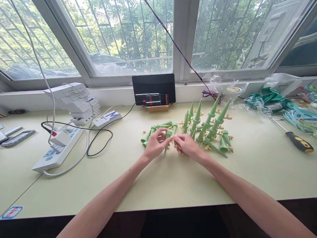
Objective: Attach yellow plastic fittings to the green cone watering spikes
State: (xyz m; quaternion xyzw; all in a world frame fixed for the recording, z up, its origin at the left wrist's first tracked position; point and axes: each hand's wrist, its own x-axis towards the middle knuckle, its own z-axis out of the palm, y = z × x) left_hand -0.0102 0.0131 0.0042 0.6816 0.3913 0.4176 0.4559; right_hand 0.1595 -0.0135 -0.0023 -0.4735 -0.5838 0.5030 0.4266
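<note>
Closed around a green plant watering spike [168, 134], my left hand [156, 143] keeps it tilted with its tip pointing down over the table. My right hand [187, 144] pinches a small yellow valve [173, 136] against the spike's side; the fingers partly cover it. Just left of my hands lie several loose green spikes [146, 136]. To the right, several taller stacked spikes [210, 114] stand upright with yellow valves sticking out of them. A few more pieces [223, 143] lie at their base.
A phone [157, 99] leans on a black tablet [153, 85] at the back. On the left are a power strip [58, 155] with cables and stacked white boxes [81, 102]. A screwdriver [299, 141] and plastic bags [268, 100] lie on the right.
</note>
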